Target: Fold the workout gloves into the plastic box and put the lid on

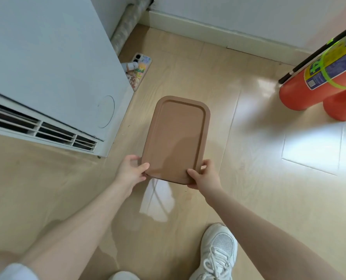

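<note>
Far left there's a big white floor-standing air conditioner unit with a phone in a cartoon case leaning behind its corner. Left hand pinches the near-left corner of the flat brown rectangular plastic lid, thumb on top; right hand does the same on the near-right corner. Probably keeping it level to line it up. Box and gloves aren't visible, maybe under the lid, can't tell. Orange fire extinguishers stand on the right.
</note>
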Demonstrator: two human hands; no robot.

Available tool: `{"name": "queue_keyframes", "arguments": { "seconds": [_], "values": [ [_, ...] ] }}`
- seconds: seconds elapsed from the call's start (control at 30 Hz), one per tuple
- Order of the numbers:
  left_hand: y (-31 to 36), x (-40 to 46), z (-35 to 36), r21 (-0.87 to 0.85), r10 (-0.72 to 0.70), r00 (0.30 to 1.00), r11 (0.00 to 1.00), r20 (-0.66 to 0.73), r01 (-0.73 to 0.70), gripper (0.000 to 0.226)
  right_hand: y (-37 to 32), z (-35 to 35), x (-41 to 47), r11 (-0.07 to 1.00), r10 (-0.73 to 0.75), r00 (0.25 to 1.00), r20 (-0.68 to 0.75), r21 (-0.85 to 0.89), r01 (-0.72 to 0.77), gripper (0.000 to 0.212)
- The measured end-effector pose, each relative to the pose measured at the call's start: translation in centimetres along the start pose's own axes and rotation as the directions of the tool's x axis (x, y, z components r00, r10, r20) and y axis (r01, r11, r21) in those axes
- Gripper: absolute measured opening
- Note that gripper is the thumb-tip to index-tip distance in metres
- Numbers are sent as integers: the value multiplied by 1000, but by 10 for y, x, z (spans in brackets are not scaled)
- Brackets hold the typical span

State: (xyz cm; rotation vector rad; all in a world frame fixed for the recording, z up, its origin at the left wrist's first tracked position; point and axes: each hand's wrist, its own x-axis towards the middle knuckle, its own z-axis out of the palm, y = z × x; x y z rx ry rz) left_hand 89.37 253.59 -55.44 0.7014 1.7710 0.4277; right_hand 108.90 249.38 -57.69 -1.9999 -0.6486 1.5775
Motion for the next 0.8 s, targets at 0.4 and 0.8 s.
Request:
{"name": "queue_keyframes", "arguments": {
  "seconds": [0.4, 0.8],
  "values": [
    [3, 20, 16, 833, 443, 776, 106, 450, -544, 79, -17, 11, -1, 647, -229, 971, 61, -737, 199, 113],
    [111, -26, -2, 768, 491, 709, 117, 506, -629, 70, -117, -40, -44, 491, -349, 930, 113, -824, 284, 74]
  ]
}}
